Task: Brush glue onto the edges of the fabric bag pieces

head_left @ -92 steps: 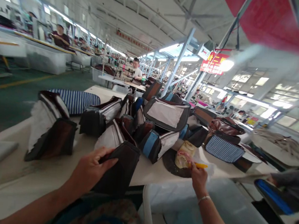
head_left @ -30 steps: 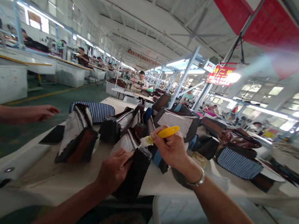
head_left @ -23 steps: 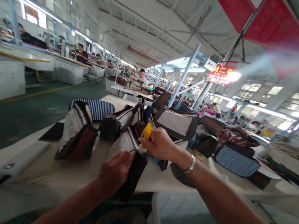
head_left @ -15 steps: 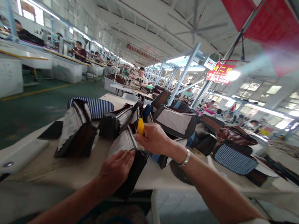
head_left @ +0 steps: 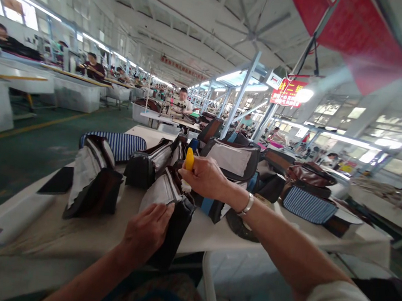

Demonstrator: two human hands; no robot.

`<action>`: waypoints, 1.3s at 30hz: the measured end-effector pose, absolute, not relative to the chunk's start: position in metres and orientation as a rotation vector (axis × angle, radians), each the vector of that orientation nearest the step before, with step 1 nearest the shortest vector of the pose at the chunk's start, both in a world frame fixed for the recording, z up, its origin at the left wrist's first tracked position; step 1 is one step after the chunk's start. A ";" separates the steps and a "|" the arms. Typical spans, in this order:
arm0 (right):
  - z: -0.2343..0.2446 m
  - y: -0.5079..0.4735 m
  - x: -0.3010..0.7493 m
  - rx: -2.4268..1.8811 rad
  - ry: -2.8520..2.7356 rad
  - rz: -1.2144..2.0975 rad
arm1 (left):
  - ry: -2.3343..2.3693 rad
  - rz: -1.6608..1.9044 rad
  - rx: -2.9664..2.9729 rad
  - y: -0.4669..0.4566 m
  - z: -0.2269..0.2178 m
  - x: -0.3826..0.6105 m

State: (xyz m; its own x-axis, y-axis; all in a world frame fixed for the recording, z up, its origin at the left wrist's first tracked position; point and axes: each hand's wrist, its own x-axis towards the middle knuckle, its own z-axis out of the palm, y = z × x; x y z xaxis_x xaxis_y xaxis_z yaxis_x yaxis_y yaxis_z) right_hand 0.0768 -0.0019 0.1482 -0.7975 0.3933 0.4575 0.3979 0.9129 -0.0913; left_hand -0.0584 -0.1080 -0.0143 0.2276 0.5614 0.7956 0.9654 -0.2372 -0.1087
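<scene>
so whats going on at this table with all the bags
A person at a white table grips a dark bag piece at its top edge with the left hand. The right hand holds a yellow-handled brush, bristles down on that top edge. More half-made bags are piled behind, among them a striped one. Other workers sit at benches further back.

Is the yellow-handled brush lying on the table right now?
No, the yellow-handled brush is gripped in the right hand, raised over the dark bag piece that the left hand holds.
</scene>
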 end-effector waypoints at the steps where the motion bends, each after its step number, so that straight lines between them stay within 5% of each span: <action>1: 0.148 -0.006 0.079 -0.541 -2.569 0.018 | -1.425 -0.895 -1.902 -0.108 -0.014 -0.060; 9: 0.141 -0.024 0.102 -0.345 -2.552 0.046 | -1.764 -1.525 -2.073 -0.103 -0.001 -0.067; 16: 0.142 -0.016 0.106 -0.462 -2.433 0.143 | -1.847 -1.562 -2.040 -0.107 0.009 -0.077; 26: 0.071 -0.038 0.118 -0.431 -0.772 1.927 | -1.762 -1.515 -1.760 -0.111 0.007 -0.094; 35: 0.042 -0.049 0.077 -0.206 -0.447 2.164 | -1.821 -1.197 -1.692 -0.137 0.014 -0.083; 39: 0.044 -0.054 0.066 -0.223 -0.471 2.176 | -1.781 -1.331 -1.556 -0.136 0.015 -0.077</action>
State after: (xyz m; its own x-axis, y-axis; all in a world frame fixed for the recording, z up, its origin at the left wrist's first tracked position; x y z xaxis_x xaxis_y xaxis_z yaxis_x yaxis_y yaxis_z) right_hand 0.0656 -0.0538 0.0444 -0.6027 0.7979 0.0086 -0.7300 -0.5470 -0.4097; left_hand -0.0772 -0.1359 0.0148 -0.2819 0.5151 0.8094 0.9221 -0.0877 0.3769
